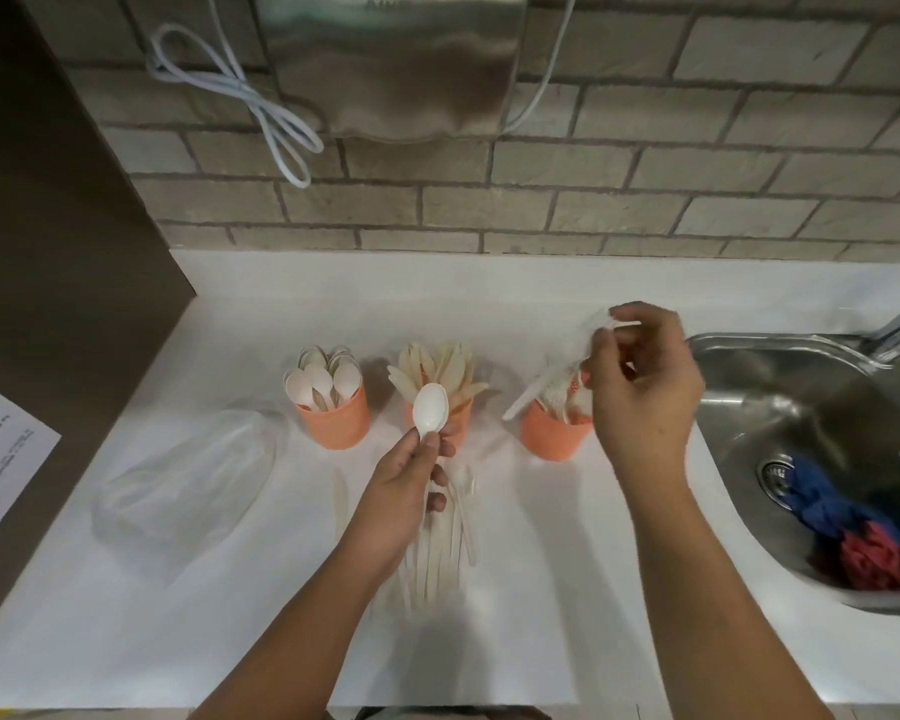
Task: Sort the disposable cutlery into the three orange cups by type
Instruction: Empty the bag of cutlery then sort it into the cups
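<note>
Left hand point(409, 483): pinches spoon point(430, 410) by its handle
Right hand point(640, 381): grips blurred white utensil point(588, 337)
Handling: spoon likely light, stiff, slick; handle holds best

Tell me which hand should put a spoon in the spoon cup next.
Left. The left hand holds the white spoon, and the spoon-filled cup stands on its side. The right hand is busy pinching a blurred white utensil over the rightmost cup.
</note>
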`<act>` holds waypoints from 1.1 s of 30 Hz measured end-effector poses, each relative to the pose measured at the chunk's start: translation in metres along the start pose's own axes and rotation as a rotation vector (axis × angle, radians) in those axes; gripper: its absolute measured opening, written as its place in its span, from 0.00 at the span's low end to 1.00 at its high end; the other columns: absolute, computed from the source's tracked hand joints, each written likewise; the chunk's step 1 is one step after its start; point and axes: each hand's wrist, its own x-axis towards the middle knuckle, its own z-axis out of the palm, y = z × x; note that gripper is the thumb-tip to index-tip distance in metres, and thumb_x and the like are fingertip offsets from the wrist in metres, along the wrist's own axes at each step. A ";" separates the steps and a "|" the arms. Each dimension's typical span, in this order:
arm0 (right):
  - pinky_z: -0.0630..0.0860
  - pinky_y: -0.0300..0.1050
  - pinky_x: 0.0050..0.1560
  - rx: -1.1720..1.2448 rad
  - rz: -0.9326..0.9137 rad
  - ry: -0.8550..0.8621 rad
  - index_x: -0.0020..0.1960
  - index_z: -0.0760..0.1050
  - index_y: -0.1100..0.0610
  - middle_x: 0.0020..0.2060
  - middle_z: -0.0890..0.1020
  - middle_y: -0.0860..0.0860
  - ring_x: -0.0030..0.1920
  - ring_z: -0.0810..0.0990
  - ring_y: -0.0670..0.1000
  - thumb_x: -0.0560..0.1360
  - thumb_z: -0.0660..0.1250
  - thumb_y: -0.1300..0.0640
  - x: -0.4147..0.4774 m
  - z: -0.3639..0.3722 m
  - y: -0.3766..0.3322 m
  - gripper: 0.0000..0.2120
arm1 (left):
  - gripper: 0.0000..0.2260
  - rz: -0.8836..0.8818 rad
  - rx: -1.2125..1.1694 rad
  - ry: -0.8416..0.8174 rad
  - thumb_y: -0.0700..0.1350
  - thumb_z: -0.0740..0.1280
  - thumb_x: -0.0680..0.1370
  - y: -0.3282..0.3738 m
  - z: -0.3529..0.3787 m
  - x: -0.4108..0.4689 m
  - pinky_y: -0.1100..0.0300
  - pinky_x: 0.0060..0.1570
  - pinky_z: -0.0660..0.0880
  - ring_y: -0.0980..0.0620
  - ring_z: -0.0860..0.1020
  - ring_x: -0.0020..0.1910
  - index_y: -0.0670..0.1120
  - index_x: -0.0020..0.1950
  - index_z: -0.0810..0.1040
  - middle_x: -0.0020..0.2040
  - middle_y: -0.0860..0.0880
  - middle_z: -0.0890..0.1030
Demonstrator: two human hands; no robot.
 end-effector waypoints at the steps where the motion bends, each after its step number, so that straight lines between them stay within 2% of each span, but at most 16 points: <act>1: 0.82 0.53 0.42 -0.056 -0.076 0.063 0.54 0.76 0.50 0.38 0.82 0.50 0.38 0.83 0.55 0.79 0.67 0.60 0.008 -0.011 -0.001 0.07 | 0.14 -0.004 0.000 0.005 0.48 0.58 0.88 -0.001 0.002 0.000 0.60 0.37 0.71 0.55 0.71 0.40 0.50 0.64 0.83 0.48 0.50 0.75; 4: 0.79 0.40 0.43 -0.209 -0.235 0.173 0.56 0.77 0.53 0.38 0.83 0.51 0.37 0.82 0.52 0.80 0.65 0.60 0.023 -0.030 0.009 0.06 | 0.15 -0.021 -0.014 -0.003 0.47 0.58 0.88 -0.003 0.007 -0.001 0.60 0.36 0.70 0.55 0.70 0.38 0.51 0.65 0.83 0.42 0.51 0.71; 6: 0.77 0.38 0.42 -0.256 -0.293 0.144 0.55 0.77 0.56 0.40 0.82 0.52 0.37 0.81 0.51 0.80 0.65 0.62 0.025 -0.032 0.027 0.06 | 0.14 -0.043 -0.039 -0.012 0.46 0.58 0.88 -0.002 0.011 -0.001 0.61 0.34 0.68 0.56 0.69 0.36 0.50 0.65 0.82 0.41 0.52 0.71; 9: 0.77 0.42 0.42 -0.320 -0.293 -0.002 0.56 0.77 0.58 0.42 0.82 0.52 0.39 0.80 0.52 0.80 0.65 0.65 0.022 -0.024 0.061 0.07 | 0.11 -0.048 -0.046 -0.038 0.44 0.58 0.88 0.000 0.015 0.000 0.61 0.33 0.66 0.55 0.69 0.35 0.47 0.62 0.80 0.42 0.50 0.72; 12: 0.76 0.51 0.42 -0.555 -0.291 -0.196 0.54 0.78 0.56 0.41 0.83 0.52 0.44 0.78 0.59 0.77 0.65 0.63 0.015 -0.016 0.094 0.08 | 0.12 0.010 -0.013 -0.063 0.42 0.58 0.87 0.005 0.017 0.001 0.60 0.32 0.65 0.55 0.69 0.34 0.53 0.65 0.77 0.41 0.51 0.76; 14: 0.76 0.55 0.47 -0.723 -0.323 -0.254 0.53 0.81 0.54 0.47 0.84 0.53 0.49 0.76 0.63 0.74 0.65 0.61 0.011 -0.014 0.102 0.10 | 0.13 0.047 0.005 -0.066 0.41 0.58 0.87 0.009 0.018 0.002 0.59 0.33 0.66 0.54 0.70 0.34 0.55 0.68 0.75 0.41 0.51 0.78; 15: 0.74 0.55 0.51 -0.757 -0.327 -0.222 0.54 0.82 0.54 0.52 0.83 0.54 0.53 0.75 0.63 0.74 0.65 0.60 0.008 -0.014 0.101 0.11 | 0.13 0.061 0.011 -0.063 0.41 0.58 0.87 0.011 0.018 0.002 0.59 0.34 0.68 0.53 0.70 0.34 0.54 0.69 0.74 0.42 0.50 0.79; 17: 0.70 0.50 0.55 -0.688 -0.338 -0.100 0.58 0.82 0.55 0.57 0.79 0.55 0.56 0.71 0.62 0.75 0.67 0.62 -0.001 -0.009 0.087 0.13 | 0.13 0.075 0.010 -0.051 0.41 0.58 0.87 0.014 0.017 0.001 0.58 0.36 0.72 0.52 0.73 0.36 0.54 0.69 0.73 0.43 0.48 0.81; 19: 0.67 0.42 0.53 -0.488 -0.323 -0.037 0.57 0.82 0.56 0.53 0.76 0.54 0.53 0.71 0.57 0.76 0.67 0.63 -0.015 0.001 0.062 0.12 | 0.13 0.095 0.002 -0.053 0.41 0.59 0.87 0.017 0.015 0.001 0.57 0.39 0.73 0.51 0.74 0.38 0.55 0.68 0.73 0.45 0.48 0.81; 21: 0.70 0.38 0.49 -0.227 -0.205 -0.164 0.58 0.81 0.54 0.49 0.76 0.49 0.48 0.75 0.50 0.77 0.67 0.61 -0.031 0.016 0.036 0.11 | 0.12 0.101 0.007 -0.062 0.43 0.59 0.87 0.020 0.013 0.001 0.55 0.42 0.74 0.50 0.75 0.40 0.56 0.68 0.74 0.45 0.48 0.82; 23: 0.74 0.36 0.47 -0.056 -0.038 -0.395 0.60 0.79 0.51 0.48 0.77 0.46 0.46 0.79 0.47 0.78 0.68 0.57 -0.043 0.037 0.019 0.11 | 0.13 0.092 0.020 -0.058 0.44 0.59 0.87 0.023 0.010 0.002 0.53 0.45 0.75 0.49 0.76 0.42 0.57 0.68 0.75 0.46 0.48 0.83; 25: 0.77 0.39 0.48 -0.028 0.006 -0.568 0.60 0.79 0.49 0.47 0.79 0.44 0.47 0.81 0.46 0.78 0.69 0.54 -0.051 0.057 0.012 0.11 | 0.13 0.094 0.028 -0.058 0.44 0.59 0.87 0.025 0.007 0.001 0.53 0.44 0.75 0.48 0.76 0.42 0.56 0.68 0.76 0.48 0.46 0.83; 28: 0.74 0.31 0.43 -0.064 -0.081 -0.640 0.57 0.81 0.50 0.44 0.80 0.44 0.41 0.80 0.44 0.77 0.70 0.61 -0.053 0.079 0.002 0.11 | 0.14 0.122 -0.031 -0.041 0.43 0.59 0.87 0.031 -0.002 -0.003 0.53 0.43 0.77 0.48 0.79 0.43 0.54 0.69 0.78 0.52 0.44 0.84; 31: 0.69 0.27 0.41 -0.122 -0.093 -0.692 0.55 0.80 0.53 0.42 0.81 0.46 0.41 0.78 0.40 0.76 0.69 0.63 -0.049 0.098 -0.009 0.09 | 0.12 0.118 -0.032 0.042 0.47 0.60 0.87 0.035 -0.022 -0.002 0.44 0.58 0.81 0.47 0.85 0.56 0.57 0.66 0.80 0.57 0.47 0.86; 33: 0.69 0.30 0.41 -0.120 -0.149 -0.723 0.54 0.80 0.53 0.41 0.80 0.48 0.38 0.76 0.41 0.77 0.69 0.63 -0.049 0.115 -0.016 0.08 | 0.09 0.186 0.145 0.169 0.51 0.62 0.86 0.035 -0.039 0.002 0.39 0.60 0.80 0.46 0.84 0.54 0.56 0.59 0.82 0.53 0.48 0.86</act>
